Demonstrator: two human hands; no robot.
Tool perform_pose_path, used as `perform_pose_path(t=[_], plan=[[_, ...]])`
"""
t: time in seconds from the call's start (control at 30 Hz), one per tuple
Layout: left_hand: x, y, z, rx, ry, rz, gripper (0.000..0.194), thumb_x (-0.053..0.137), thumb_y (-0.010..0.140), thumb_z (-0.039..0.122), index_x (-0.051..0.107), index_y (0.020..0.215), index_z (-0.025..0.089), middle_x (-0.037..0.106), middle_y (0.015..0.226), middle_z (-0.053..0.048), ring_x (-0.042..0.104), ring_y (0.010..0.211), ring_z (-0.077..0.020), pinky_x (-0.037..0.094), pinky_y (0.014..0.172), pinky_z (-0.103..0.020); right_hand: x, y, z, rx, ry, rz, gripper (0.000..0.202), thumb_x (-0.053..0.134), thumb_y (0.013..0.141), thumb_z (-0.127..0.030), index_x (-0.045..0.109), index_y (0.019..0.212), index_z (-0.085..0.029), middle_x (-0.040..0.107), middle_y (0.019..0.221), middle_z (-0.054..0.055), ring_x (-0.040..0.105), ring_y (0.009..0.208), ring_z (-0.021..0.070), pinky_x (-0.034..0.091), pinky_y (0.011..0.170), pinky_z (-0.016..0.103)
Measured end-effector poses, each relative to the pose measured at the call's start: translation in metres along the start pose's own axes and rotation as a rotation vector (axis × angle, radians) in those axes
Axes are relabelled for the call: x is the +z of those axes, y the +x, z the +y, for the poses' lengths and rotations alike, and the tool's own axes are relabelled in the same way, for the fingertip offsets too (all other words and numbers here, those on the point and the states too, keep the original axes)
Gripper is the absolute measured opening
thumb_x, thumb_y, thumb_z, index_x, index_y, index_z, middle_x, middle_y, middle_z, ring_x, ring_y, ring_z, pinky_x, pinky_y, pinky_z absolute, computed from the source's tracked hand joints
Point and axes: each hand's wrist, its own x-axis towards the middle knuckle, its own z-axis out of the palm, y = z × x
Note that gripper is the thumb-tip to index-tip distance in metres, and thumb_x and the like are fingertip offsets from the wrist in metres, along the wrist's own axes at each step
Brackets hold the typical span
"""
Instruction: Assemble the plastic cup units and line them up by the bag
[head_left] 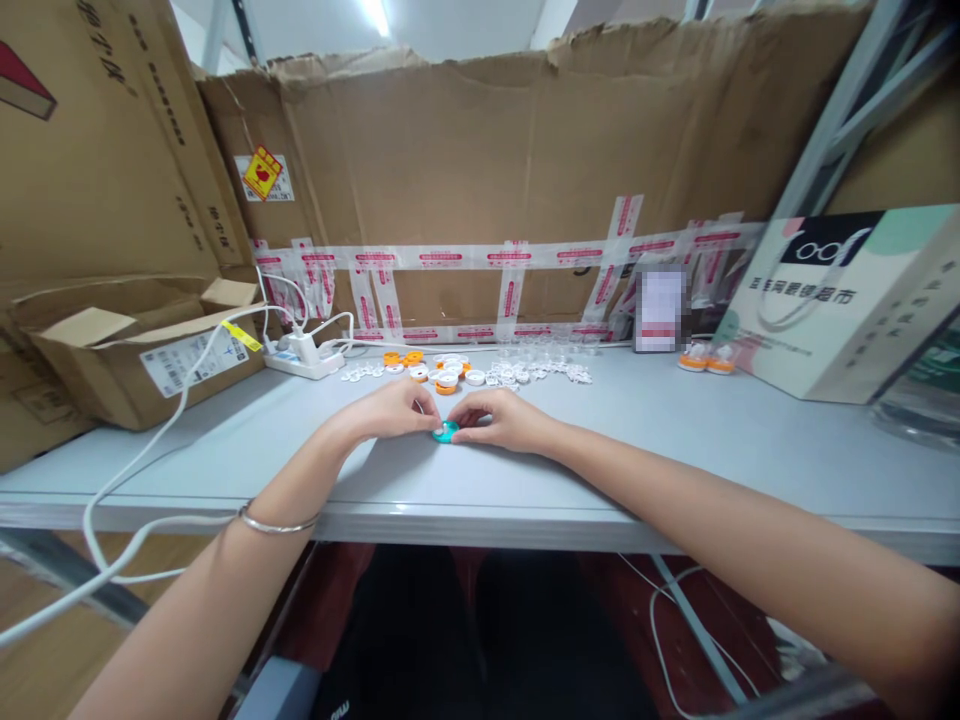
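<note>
A small teal round piece [448, 432] with paler bits on its top is low over the front part of the table, between my two hands. My right hand [504, 420] pinches its right edge between thumb and fingers. From the other side, my left hand [397, 408] has its thumb and fingertips pressed together at the piece's left edge. Whether those left fingertips hold a tiny part is hidden. Just behind the hands lie orange and white round pieces [447, 382], with small clear parts [510, 374] spread beside them.
A white power strip [304, 362] with cables stands at the back left, beside an open cardboard box [150, 350]. Toward the right are a phone-like screen [660, 310], two orange-and-white pieces [706, 360] and a paper bag [832, 310]. A large cardboard sheet [487, 150] backs the table [675, 440].
</note>
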Motion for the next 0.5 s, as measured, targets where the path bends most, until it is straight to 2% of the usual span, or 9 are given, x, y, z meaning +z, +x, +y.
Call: perform_pose_path(t=[0.2, 0.5], plan=[[0.0040, 0.0004, -0.0050, 0.001, -0.052, -0.022, 0.031, 0.056, 0.069, 0.038, 0.057, 0.092, 0.017, 0.063, 0.087, -0.002, 0.057, 0.079, -0.0166, 0.041, 0.062, -0.022, -0.0002, -0.0001, -0.0024, 0.021, -0.036, 0.004, 0.024, 0.066, 0.072, -0.033, 0.068, 0.084, -0.013, 0.068, 0.077, 0.005, 0.063, 0.071, 0.0151, 0.050, 0.068, 0.026], [-0.0003, 0.0026, -0.0009, -0.028, -0.047, -0.098, 0.029, 0.059, 0.065, 0.037, 0.057, 0.086, 0.017, 0.060, 0.082, 0.000, 0.053, 0.074, -0.0154, 0.037, 0.059, -0.022, 0.0015, -0.0001, -0.0043, 0.015, -0.059, 0.012, 0.022, 0.065, 0.073, -0.030, 0.067, 0.085, -0.012, 0.068, 0.078, 0.006, 0.063, 0.072, 0.0153, 0.050, 0.068, 0.025]])
